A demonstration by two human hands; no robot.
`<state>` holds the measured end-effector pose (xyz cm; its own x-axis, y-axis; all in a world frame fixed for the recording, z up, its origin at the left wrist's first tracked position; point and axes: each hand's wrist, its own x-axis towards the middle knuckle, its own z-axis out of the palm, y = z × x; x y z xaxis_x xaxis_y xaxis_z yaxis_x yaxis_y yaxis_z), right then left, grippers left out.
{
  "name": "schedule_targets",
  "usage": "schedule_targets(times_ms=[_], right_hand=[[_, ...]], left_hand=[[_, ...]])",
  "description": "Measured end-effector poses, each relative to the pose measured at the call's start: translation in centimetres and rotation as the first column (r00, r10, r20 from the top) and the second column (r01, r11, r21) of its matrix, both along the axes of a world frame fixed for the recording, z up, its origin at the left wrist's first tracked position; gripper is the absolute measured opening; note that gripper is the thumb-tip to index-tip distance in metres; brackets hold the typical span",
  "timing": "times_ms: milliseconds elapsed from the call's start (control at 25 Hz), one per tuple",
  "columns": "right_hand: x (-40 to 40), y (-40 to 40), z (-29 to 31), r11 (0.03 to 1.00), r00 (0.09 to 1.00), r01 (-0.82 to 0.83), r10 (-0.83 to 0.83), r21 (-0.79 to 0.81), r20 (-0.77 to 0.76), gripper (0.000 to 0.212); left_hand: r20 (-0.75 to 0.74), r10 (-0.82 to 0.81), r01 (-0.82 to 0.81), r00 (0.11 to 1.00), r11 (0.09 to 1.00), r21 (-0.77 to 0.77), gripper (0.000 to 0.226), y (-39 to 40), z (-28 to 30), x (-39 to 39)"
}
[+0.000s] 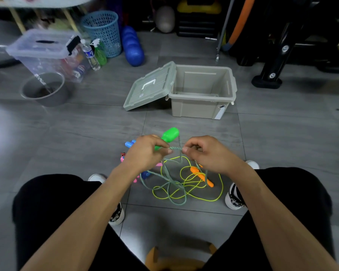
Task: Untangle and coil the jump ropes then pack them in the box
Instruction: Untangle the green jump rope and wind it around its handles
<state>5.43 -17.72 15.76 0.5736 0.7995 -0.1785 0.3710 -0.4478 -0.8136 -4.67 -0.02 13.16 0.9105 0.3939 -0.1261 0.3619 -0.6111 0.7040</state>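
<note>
Grey-green rope (pixel 170 184) pinched taut between both hands | left hand (pixel 148 151) | right hand (pixel 207 151)

Two tangled ropes (pixel 181 184), one open box (pixel 202 94), one lid (pixel 151 87), two hands (pixel 147 151).

A blue basket (pixel 103 31) stands at the back beside a clear lidded bin (pixel 47 51). A water bottle (pixel 90 54) and a green spray bottle (pixel 100 53) stand between them, a grey bowl (pixel 45 89) nearer.

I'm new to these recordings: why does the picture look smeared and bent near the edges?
Head view: the wide lens bows the floor tile lines; the clear bin and metal bowl at upper left are blurred, a pale glare sits on the floor at left, while the hands, green rope and beige box stay sharp.
</note>
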Motion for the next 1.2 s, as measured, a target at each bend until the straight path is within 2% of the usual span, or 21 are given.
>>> schedule_targets(times_ms=[120,200,280,360,400,440,520,600,680,760,800,840,920,1000,1080,1120,1200], right_hand=[[0.5,-0.6,0.3,0.999,1.0,0.025,-0.025,-0.021,0.019,0.013],[0.6,-0.7,0.5,0.999,0.999,0.05,-0.05,-0.021,0.006,0.014],[0.5,-0.6,0.4,0.999,0.999,0.049,-0.049,-0.011,0.011,0.015],[0.1,-0.2,0.2,0.999,0.999,0.034,-0.034,0.017,0.014,0.016],[0.0,-0.1,0.1,0.999,1.0,0.024,-0.024,0.026,0.013,0.016],[-0.1,0.0,0.0,1.0,1.0,0.016,-0.016,0.02,0.015,0.017],[-0.1,0.0,-0.1,0.999,0.999,-0.01,0.011,-0.037,0.045,0.017],[0.2,-0.4,0.2,0.996,0.998,-0.015,0.02,-0.087,0.06,0.016],[0.8,-1.0,0.7,0.997,0.999,0.02,-0.017,-0.074,0.034,0.015],[1.2,-1.4,1.0,0.997,0.998,0.053,-0.051,-0.054,0.037,0.014],[1.3,-1.4,0.9,0.997,0.997,0.06,-0.058,-0.049,0.043,0.014],[1.1,-1.3,0.8,0.997,0.997,0.06,-0.058,-0.045,0.047,0.014],[0.7,-1.0,0.7,0.999,0.999,0.031,-0.03,-0.034,0.044,0.015],[0.2,-0.6,0.6,1.0,0.999,-0.003,0.004,-0.018,0.036,0.014],[0.0,-0.4,0.7,1.0,1.0,-0.006,0.006,0.007,0.011,0.014],[0.1,-0.5,0.7,1.0,1.0,0.001,-0.001,0.004,-0.004,0.014],[0.4,-0.8,0.7,0.999,1.0,0.006,-0.007,-0.046,-0.009,0.013]], left_hand=[[-0.264,0.214,-0.169,0.941,0.969,0.182,0.012,2.7,-1.3,-0.5],[-0.341,0.19,-0.138,0.921,0.976,0.171,0.012,3.2,-1.7,-0.5],[-0.247,0.046,-0.045,0.968,0.999,0.011,0.02,1.9,-1.0,-0.4],[-0.051,-0.064,0.053,0.997,0.979,-0.195,0.02,-0.2,0.4,-0.3],[0.029,-0.078,0.083,0.996,0.971,-0.225,0.016,-0.8,0.7,-0.2],[0.071,-0.067,0.081,0.995,0.975,-0.209,0.012,-1.1,0.7,-0.1],[0.043,0.013,-0.01,0.999,0.997,-0.072,0.011,-0.3,0.1,0.0],[-0.074,0.141,-0.132,0.987,0.985,0.114,0.011,1.4,-1.0,-0.1],[-0.252,0.264,-0.203,0.931,0.948,0.245,0.015,3.0,-2.0,-0.4],[-0.394,0.34,-0.231,0.854,0.926,0.299,0.023,4.0,-2.6,-0.6],[-0.41,0.317,-0.208,0.855,0.935,0.289,0.024,4.1,-2.7,-0.6],[-0.378,0.255,-0.168,0.89,0.954,0.248,0.022,3.9,-2.5,-0.5],[-0.209,0.079,-0.08,0.975,0.997,0.005,0.022,2.0,-1.0,-0.4],[-0.026,-0.06,0.054,0.998,0.977,-0.204,0.023,-0.5,0.5,-0.3],[0.1,-0.081,0.1,0.992,0.972,-0.213,0.015,-1.8,0.6,-0.1],[0.116,-0.044,0.063,0.992,0.985,-0.163,0.013,-1.7,0.6,0.0],[0.04,0.087,-0.087,0.995,0.996,0.01,0.013,-0.1,0.0,0.1]])
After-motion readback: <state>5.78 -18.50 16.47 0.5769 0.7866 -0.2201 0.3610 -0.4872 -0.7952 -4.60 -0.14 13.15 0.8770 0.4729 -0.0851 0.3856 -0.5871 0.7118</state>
